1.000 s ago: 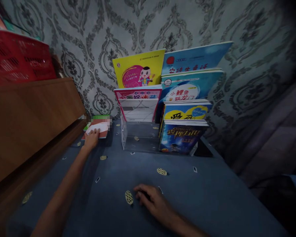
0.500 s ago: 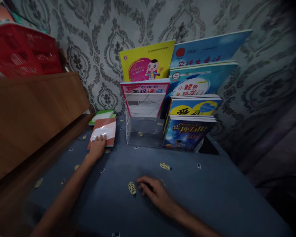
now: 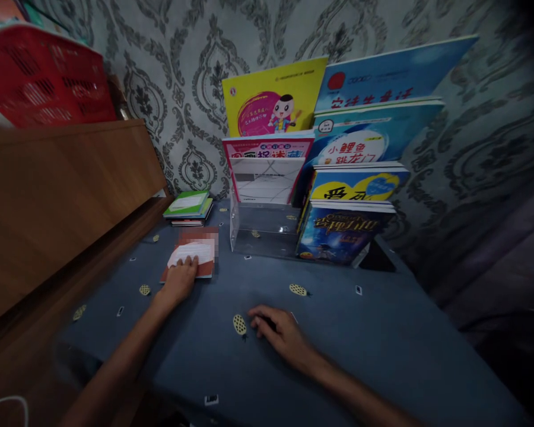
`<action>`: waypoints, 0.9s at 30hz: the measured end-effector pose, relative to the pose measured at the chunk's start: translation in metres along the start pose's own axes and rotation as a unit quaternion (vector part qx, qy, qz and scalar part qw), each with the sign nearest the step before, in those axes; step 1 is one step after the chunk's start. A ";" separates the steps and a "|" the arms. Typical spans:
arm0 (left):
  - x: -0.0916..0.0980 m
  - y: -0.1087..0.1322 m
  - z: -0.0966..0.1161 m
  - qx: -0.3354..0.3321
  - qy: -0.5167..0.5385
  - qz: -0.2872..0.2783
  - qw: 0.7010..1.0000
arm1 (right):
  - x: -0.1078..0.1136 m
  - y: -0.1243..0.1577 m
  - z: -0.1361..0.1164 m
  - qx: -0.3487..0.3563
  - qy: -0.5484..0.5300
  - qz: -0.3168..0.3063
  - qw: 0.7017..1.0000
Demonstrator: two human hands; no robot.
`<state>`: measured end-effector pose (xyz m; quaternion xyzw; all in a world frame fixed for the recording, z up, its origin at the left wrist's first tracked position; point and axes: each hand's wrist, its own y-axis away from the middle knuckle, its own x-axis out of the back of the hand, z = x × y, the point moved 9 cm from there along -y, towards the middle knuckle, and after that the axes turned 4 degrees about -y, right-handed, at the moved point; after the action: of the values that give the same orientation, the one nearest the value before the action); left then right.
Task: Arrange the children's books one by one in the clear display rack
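My left hand (image 3: 180,280) grips the near edge of a thin reddish-brown book (image 3: 207,270) with a white panel on its cover. The fingers lie on top and the thumb is hidden. Just behind that book is a small stack of books with a green one (image 3: 187,203) uppermost. My right hand (image 3: 282,335) rests on the dark blue cloth beside a printed pineapple, its fingers loosely curled and apart, holding nothing. Past both hands stands a clear acrylic book rack (image 3: 264,242). Its right column bears several upright books, with a dark blue book (image 3: 333,234) in front.
In the rack's left column, a white-fronted book (image 3: 269,181) leans before a pink book (image 3: 271,145) and a yellow book (image 3: 271,98). A wooden cabinet (image 3: 66,201) borders the left side, topped by a red basket (image 3: 48,77). Patterned wallpaper (image 3: 200,107) covers the wall behind.
My left hand has drawn the reddish-brown book toward me, off the small stack, so more of the stack shows. My right hand has stayed nearly still. The view has shifted slightly.
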<state>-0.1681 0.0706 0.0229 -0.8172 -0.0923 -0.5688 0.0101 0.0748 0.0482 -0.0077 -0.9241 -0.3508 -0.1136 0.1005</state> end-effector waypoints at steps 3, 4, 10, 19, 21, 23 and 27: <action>0.004 0.013 0.010 -0.011 -0.003 -0.006 1.000 | -0.001 0.000 0.001 0.000 -0.005 -0.001 1.000; 0.005 0.017 0.013 -0.015 -0.004 -0.008 1.000 | -0.001 0.000 0.001 0.002 -0.006 -0.002 1.000; 0.010 0.040 0.033 -0.026 -0.021 -0.018 0.999 | 0.001 -0.001 0.004 0.012 -0.012 0.011 1.000; 0.007 0.076 0.055 -0.051 -0.070 -0.001 0.996 | 0.001 0.000 0.006 0.026 -0.006 0.023 0.999; 0.006 0.087 0.061 -0.059 -0.082 0.005 0.995 | 0.002 0.000 0.006 0.026 -0.002 0.028 0.999; 0.004 0.099 0.067 -0.066 -0.087 0.008 0.994 | 0.005 0.001 0.001 0.033 0.012 0.043 0.998; 0.001 0.119 0.080 -0.102 -0.064 0.007 0.993 | 0.018 0.007 -0.019 0.091 0.090 0.106 0.986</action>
<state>-0.0745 -0.0366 0.0060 -0.8495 -0.0287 -0.5215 -0.0750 0.0899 0.0494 0.0152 -0.9290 -0.2491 -0.1525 0.2272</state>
